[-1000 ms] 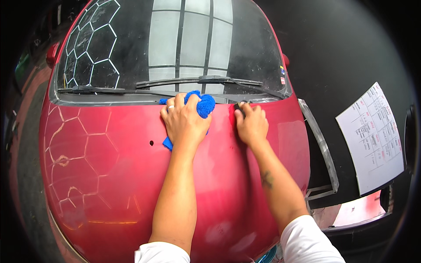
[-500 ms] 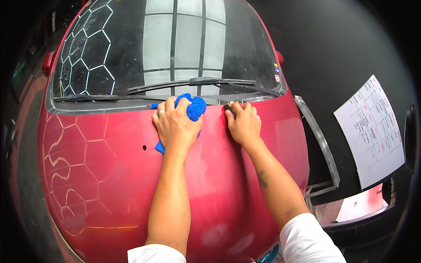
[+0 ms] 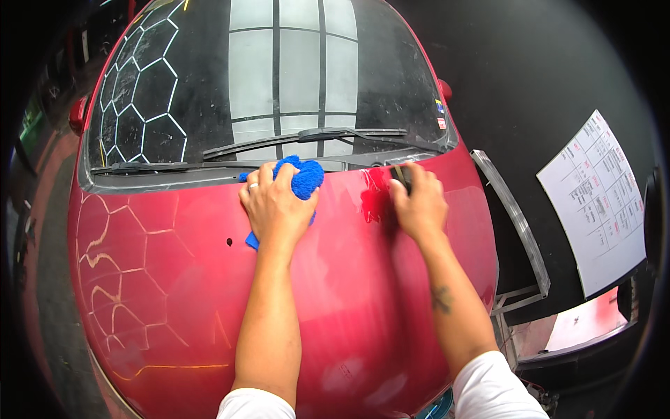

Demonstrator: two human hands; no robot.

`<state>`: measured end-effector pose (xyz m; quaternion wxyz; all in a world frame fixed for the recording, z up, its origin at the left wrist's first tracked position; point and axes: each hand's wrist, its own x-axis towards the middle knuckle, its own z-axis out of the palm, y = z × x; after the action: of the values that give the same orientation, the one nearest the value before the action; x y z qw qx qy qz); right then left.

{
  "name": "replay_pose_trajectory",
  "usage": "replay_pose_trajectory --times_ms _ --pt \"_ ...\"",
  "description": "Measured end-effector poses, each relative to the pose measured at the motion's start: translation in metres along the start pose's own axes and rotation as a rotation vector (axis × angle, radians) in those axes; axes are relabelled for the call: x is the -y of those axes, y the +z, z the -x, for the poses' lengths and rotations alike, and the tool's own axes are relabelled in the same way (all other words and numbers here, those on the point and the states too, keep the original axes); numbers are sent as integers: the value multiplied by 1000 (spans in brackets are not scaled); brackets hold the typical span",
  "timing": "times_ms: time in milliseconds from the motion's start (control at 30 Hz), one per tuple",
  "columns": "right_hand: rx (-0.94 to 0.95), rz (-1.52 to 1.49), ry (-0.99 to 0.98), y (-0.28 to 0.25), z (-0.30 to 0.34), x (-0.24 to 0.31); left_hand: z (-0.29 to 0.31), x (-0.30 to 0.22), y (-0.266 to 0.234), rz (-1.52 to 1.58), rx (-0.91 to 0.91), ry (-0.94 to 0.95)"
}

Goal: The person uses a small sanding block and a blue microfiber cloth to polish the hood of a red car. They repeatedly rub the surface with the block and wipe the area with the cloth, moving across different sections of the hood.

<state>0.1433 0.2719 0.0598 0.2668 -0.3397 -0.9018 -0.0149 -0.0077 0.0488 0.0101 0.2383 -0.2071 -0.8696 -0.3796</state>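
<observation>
Both hands on the red, matte car hood (image 3: 335, 300), near its windshield edge.
The left hand (image 3: 278, 213) rests on a crumpled bright-blue fabric cloth (image 3: 305, 180), fingers slightly spread and curled over it; the cloth lies on the hood just below the black windshield wiper (image 3: 305, 137). The right hand (image 3: 421, 202) grips a small dark block (image 3: 403, 174) between thumb and fingers, the fingers close together; the block is at the hood's upper edge, right of the cloth. A glossy, deep-red wet-looking patch (image 3: 375, 202) lies between cloth and block, beside the right thumb.
</observation>
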Motion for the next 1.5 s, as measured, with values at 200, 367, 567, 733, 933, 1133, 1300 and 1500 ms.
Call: replay_pose_trajectory --times_ms 200,367,567,733,933,1133,1300,1500 --pt "-111 -239 71 -126 151 -190 1 -5 2 -50 -17 42" --pt "-41 -261 484 -207 345 -334 2 -5 6 -166 16 62" --pt "50 -296 861 -255 551 -473 3 -34 29 -430 74 -36" --pt "120 -341 867 -258 568 -519 22 -123 103 -525 267 59" --pt "110 -450 749 -244 497 -531 94 -226 148 -295 494 421" --pt "148 -620 640 -208 436 -516 181 -258 116 -73 680 746" --pt "150 -661 616 -203 415 -490 235 -236 58 -19 769 838" --pt "162 -606 615 -218 431 -466 247 -166 -24 -115 741 768"
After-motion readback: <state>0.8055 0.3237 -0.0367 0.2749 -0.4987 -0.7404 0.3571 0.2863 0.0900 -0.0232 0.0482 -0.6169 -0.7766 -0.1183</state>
